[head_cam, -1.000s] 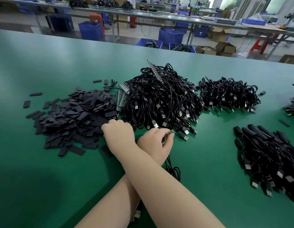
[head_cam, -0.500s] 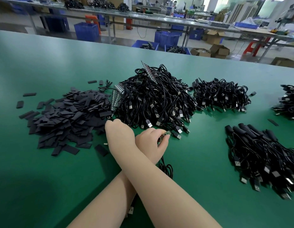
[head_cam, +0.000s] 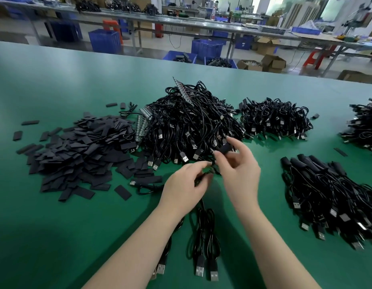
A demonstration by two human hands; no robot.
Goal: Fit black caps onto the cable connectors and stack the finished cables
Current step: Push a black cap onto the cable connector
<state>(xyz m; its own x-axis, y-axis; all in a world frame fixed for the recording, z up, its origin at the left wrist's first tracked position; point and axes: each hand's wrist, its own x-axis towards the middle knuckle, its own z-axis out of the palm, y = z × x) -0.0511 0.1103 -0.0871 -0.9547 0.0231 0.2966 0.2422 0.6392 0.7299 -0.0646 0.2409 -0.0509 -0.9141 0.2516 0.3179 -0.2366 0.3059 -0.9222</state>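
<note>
Arms uncrossed since a second ago. Then, the right forearm lay over the left, with the right hand reaching into the pile of loose caps (head_cam: 80, 155) at the left of the table (head_cam: 55, 236). Now the two hands sit side by side near the front edge of the big cable heap (head_cam: 191, 126).

Right hand (head_cam: 239, 170): thumb and fingers pinch one black cap (head_cam: 224, 149), raised just above and right of the left hand. Judged: the cap was fetched from the pile during the reach.

Left hand (head_cam: 185, 188): fingers curled, pinching the connector end (head_cam: 206, 174) of a cable; a small greenish board end shows at the fingertips, detail too small to read. The held cable (head_cam: 203, 232) trails toward the near edge, its USB plugs lying between the forearms.

Cap and connector are close but apart; cap not yet on. Judged step: aligning the cap's open end with the connector, then sliding it over.

Finished cables (head_cam: 326, 195) with caps fitted lie stacked at the right, well apart from the hands. A smaller cable bundle (head_cam: 274, 119) sits far right of the main heap. One capped piece should be added to the stack once seating is done.

Risk, judged: the flat cap may need squeezing open before it slips on.
</note>
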